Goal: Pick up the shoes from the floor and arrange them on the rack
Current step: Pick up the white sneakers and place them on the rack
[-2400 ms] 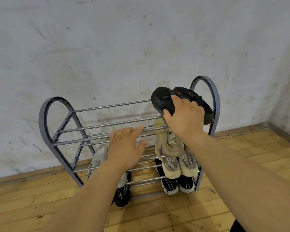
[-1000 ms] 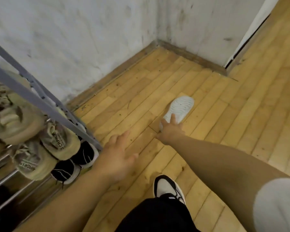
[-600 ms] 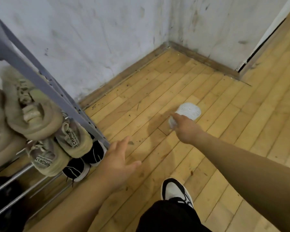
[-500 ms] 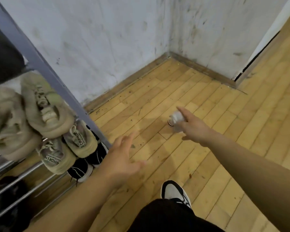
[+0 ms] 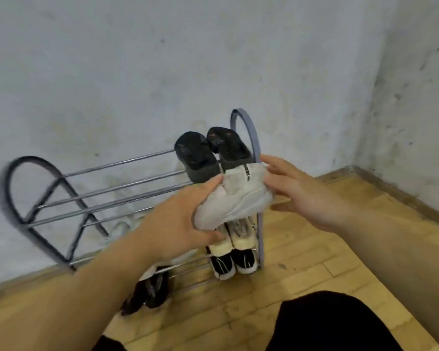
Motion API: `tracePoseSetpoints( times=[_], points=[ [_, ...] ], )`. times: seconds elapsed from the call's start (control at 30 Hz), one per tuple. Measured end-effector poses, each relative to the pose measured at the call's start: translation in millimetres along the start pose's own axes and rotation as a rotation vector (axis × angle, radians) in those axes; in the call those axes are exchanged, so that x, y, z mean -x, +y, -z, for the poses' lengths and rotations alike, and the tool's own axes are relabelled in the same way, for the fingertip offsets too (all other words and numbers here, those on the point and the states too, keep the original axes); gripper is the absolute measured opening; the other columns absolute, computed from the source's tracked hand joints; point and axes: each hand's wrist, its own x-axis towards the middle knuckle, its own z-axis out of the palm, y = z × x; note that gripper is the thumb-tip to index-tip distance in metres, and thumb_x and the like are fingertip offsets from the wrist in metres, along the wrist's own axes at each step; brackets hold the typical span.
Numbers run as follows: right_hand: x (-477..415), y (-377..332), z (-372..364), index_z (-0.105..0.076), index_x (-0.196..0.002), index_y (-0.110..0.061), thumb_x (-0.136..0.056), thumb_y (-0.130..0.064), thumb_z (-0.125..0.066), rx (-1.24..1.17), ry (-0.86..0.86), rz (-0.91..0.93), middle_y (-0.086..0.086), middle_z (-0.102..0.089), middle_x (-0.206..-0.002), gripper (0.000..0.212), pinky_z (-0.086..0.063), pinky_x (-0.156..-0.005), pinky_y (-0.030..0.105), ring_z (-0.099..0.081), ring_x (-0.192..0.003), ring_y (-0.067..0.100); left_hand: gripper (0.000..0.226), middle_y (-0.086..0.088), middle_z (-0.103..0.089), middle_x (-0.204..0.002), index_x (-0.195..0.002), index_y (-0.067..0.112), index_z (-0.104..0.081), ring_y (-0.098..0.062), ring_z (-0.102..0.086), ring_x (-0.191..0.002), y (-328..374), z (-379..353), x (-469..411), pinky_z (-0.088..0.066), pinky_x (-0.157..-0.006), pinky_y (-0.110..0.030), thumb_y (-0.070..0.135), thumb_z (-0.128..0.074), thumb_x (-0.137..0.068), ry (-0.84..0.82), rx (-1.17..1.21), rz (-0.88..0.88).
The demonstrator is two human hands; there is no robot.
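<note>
A white sneaker [image 5: 235, 196] is held in the air in front of the rack's right end. My left hand [image 5: 178, 221] grips its toe from below. My right hand [image 5: 294, 190] has its fingers spread at the heel, touching it. The grey metal shoe rack [image 5: 107, 183] stands against the wall. A pair of black shoes [image 5: 208, 153] lies on its top tier at the right. Beige sneakers [image 5: 241, 234] and black-and-white sneakers [image 5: 235, 262] fill the lower tiers at the right, partly hidden by the held shoe.
Dark shoes [image 5: 147, 292] sit on the bottom tier further left, and a pale shoe is partly hidden behind my left arm. The left part of the top tier holds nothing. The wooden floor [image 5: 314, 249] meets the room corner at the right. My dark-clothed knee [image 5: 327, 323] is at the bottom.
My right hand picked the white sneaker off the floor near the corner. My view swung back to the rack, and my left hand has taken hold of the sneaker's toe.
</note>
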Motion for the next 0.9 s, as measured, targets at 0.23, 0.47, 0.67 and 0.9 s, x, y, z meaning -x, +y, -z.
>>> tracePoseSetpoints(
  times=[0.23, 0.47, 0.67, 0.9],
  points=[
    [-25.1, -92.3, -208.6, -0.014, -0.159, -0.053, -0.078, -0.052, -0.083, 0.697, -0.558, 0.419, -0.030, -0.024, -0.162, 0.106, -0.025, -0.112, 0.017, -0.025, -0.144, -0.009, 0.102, 0.041, -0.041, -0.136, -0.148, 0.066, -0.025, 0.009, -0.043, -0.131, -78.7, 97.7, 199.1, -0.038, -0.107, -0.019, 0.046, -0.089, -0.072, 0.129, 0.107, 0.300],
    [-0.2, -92.4, -451.6, -0.014, -0.164, -0.037, -0.084, -0.056, -0.074, 1.000, -0.869, 0.624, 0.000, -0.043, -0.158, 0.102, -0.044, -0.109, 0.039, -0.047, -0.138, 0.024, 0.092, 0.034, -0.054, -0.134, -0.147, 0.044, -0.041, 0.014, -0.055, -0.120, -143.7, 60.4, 407.4, -0.044, -0.088, -0.005, 0.017, -0.091, -0.075, 0.457, 0.345, 0.749],
    [-8.4, -48.4, -562.3, -0.016, -0.163, -0.034, -0.088, -0.055, -0.064, 1.195, -1.026, 0.677, 0.002, -0.046, -0.154, 0.092, -0.053, -0.099, 0.048, -0.055, -0.127, 0.030, 0.115, 0.008, -0.032, -0.160, -0.160, 0.038, -0.020, -0.017, -0.034, -0.146, -203.7, -16.1, 518.0, -0.038, -0.109, -0.033, 0.055, -0.088, -0.069, 0.515, 0.357, 1.272],
    [-69.3, -7.3, -587.4, -0.012, -0.161, -0.045, -0.083, -0.057, -0.070, 1.240, -1.126, 0.561, -0.006, -0.036, -0.162, 0.098, -0.044, -0.109, 0.043, -0.043, -0.141, 0.024, 0.120, -0.004, -0.028, -0.162, -0.160, 0.042, -0.010, -0.028, -0.037, -0.141, -273.3, -128.7, 580.2, -0.044, -0.108, -0.044, 0.072, -0.078, -0.065, 0.001, 0.184, 1.512]
  ],
)
